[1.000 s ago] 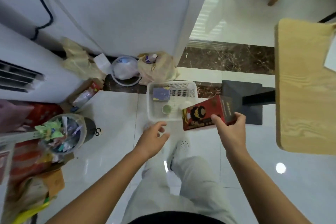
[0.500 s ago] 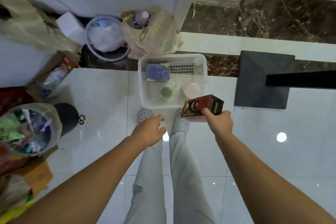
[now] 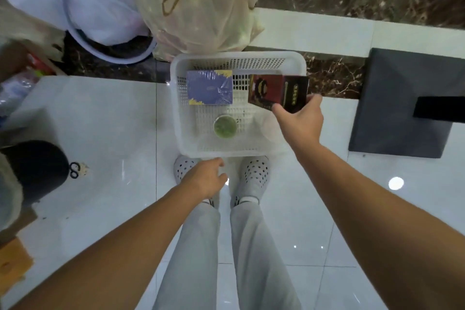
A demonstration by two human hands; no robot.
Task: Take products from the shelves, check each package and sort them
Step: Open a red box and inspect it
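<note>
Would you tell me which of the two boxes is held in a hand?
The red-and-black box, gripped by the right hand over the basket; the purple box lies flat inside it.

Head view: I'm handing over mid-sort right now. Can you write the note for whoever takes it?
Right hand: fingers grip the red box, held over the right side of the white basket.
Left hand: open, holding nothing, by the basket's near rim.
In the basket: blue box at the far left, green-lidded cup in the middle.
Done: those two lie in the basket.
Left: probably set the red box down, release it, then fetch more; the shelves are out of view.
</note>
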